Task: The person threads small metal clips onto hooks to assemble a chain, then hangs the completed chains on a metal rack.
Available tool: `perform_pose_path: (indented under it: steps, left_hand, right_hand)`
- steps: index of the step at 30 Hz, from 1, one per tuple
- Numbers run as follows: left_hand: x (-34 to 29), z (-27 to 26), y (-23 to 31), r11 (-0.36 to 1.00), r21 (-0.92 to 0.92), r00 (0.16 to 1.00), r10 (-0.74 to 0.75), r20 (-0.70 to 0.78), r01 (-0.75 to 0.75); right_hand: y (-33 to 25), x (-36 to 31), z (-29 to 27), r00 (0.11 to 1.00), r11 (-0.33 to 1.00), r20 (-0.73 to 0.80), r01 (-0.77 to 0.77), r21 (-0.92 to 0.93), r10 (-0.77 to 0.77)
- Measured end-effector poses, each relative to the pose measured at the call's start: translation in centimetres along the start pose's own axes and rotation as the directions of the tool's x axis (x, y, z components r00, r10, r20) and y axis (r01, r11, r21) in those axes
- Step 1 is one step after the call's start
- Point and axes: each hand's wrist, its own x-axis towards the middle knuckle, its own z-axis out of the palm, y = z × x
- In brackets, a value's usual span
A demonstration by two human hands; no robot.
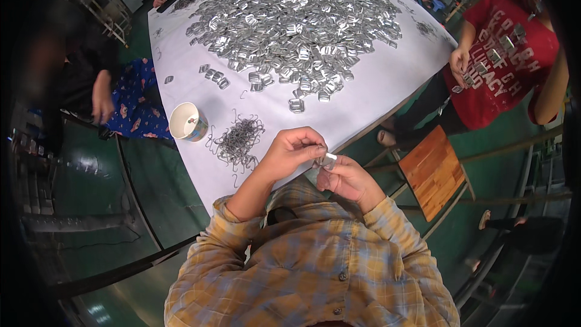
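Close to the table's near edge, my two hands meet around a small shiny metal buckle (328,160). The fingers of my right hand (348,180) are closed on it from the right. From the left, my left hand (295,152) pinches thumb and fingertips at the buckle's edge. Whatever lies inside that pinch is hidden by the fingers. Left of my left hand is a loose heap of thin bent wire hooks (239,142). Beyond my hands, a few single buckles (296,105) lie apart from the big pile of buckles (296,24).
A paper cup (186,122) stands at the left edge of the white-covered table (363,106). Between cup and pile lies a short row of buckles (215,77). A wooden stool (433,172) is at the right. People sit around the table, one in a red shirt (508,54).
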Motion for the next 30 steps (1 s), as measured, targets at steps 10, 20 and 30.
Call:
perform_pose_path:
  steps: [10,20,30]
  left_hand:
    - [-3.2,-1.2,-0.3,0.959,0.284,0.976,0.079,-0.202,-0.019]
    - [-4.7,-1.5,-0.5,0.926,0.377,0.943,0.106,-0.314,0.021]
    - [-3.1,-2.6,-1.7,0.936,0.348,0.914,0.097,-0.394,0.051]
  right_hand:
    - [-1.6,3.6,-3.3,0.694,0.338,-0.253,-0.015,-0.941,-0.674]
    - [-3.1,12.9,-2.6,0.689,-0.413,0.255,-0.071,-0.908,-0.679]
    - [-5.8,11.7,-1.2,0.675,0.125,-0.074,0.027,-0.992,-0.734]
